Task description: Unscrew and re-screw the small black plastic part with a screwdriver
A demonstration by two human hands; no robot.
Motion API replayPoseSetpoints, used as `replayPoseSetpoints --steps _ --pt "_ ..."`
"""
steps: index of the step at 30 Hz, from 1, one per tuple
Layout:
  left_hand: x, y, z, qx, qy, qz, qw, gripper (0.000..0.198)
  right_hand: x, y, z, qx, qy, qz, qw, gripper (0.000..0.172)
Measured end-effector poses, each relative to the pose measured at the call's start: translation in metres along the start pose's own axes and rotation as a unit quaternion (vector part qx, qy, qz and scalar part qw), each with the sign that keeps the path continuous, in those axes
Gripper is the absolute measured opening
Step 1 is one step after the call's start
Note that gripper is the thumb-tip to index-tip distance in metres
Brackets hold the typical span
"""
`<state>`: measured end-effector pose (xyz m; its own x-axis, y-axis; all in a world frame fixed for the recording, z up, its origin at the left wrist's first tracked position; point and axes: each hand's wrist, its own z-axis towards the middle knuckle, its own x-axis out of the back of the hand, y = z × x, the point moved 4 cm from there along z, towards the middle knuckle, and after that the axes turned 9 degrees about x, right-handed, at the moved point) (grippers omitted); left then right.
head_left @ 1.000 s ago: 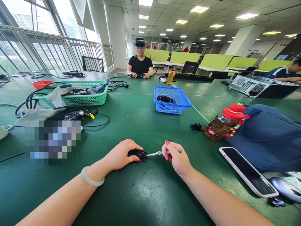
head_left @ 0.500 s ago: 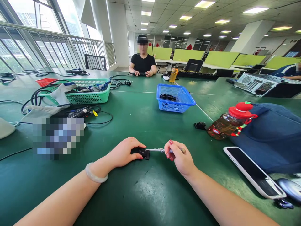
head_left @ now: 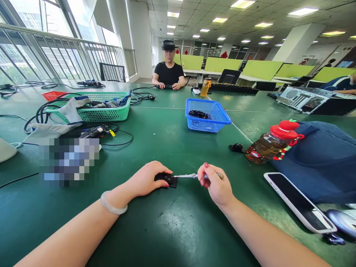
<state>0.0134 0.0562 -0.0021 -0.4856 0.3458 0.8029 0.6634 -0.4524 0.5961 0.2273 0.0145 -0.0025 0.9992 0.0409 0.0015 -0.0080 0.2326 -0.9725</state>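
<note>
My left hand [head_left: 146, 179] presses down on a small black part [head_left: 168, 180] that lies on the green table [head_left: 167, 230], its fingers curled over the part's left side. My right hand [head_left: 216, 185] pinches a thin silver screwdriver [head_left: 187, 176] by its handle. The tool lies nearly level and its tip touches the right side of the black part. A pale bangle circles my left wrist.
A blue basket [head_left: 208, 115] with black parts stands beyond the hands, and a green basket [head_left: 91, 107] with cables at left. At right are a small black piece [head_left: 236, 147], a bottle [head_left: 272, 146] on its side, a phone [head_left: 299, 202] and a blue bag [head_left: 319, 163]. A person [head_left: 168, 70] sits opposite.
The screwdriver's tip has moved left into contact with the black part, and my right hand has lifted slightly. My left hand has stayed on the part.
</note>
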Motion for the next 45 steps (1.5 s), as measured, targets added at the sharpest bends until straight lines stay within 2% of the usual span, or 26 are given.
replayPoseSetpoints --steps 7,21,29,33,36,40,45 --pt "0.001 0.002 0.0 0.007 -0.002 -0.003 1.0 0.033 -0.001 0.005 0.001 -0.01 -0.02 0.007 1.0 0.067" --pt "0.002 0.001 0.0 0.021 -0.006 -0.007 1.0 0.033 -0.001 0.005 0.001 -0.011 -0.006 0.014 1.0 0.068" --pt "0.004 0.002 -0.001 0.011 -0.012 0.002 1.0 0.03 -0.006 0.012 0.005 -0.053 0.021 0.105 0.993 0.064" --pt "0.006 0.002 0.0 0.03 -0.001 0.014 0.999 0.027 -0.006 0.012 0.008 -0.067 0.04 0.149 0.986 0.062" --pt "0.007 0.004 0.0 0.022 0.008 0.018 1.0 0.027 -0.006 0.005 0.005 -0.022 0.024 0.125 0.992 0.059" --pt "0.007 0.005 0.0 0.014 0.008 0.015 1.0 0.027 -0.014 -0.014 -0.008 0.078 -0.086 -0.018 0.993 0.046" --pt "0.007 0.004 0.0 0.023 0.013 0.018 0.999 0.029 -0.022 -0.035 -0.021 0.224 -0.17 -0.199 0.939 0.031"
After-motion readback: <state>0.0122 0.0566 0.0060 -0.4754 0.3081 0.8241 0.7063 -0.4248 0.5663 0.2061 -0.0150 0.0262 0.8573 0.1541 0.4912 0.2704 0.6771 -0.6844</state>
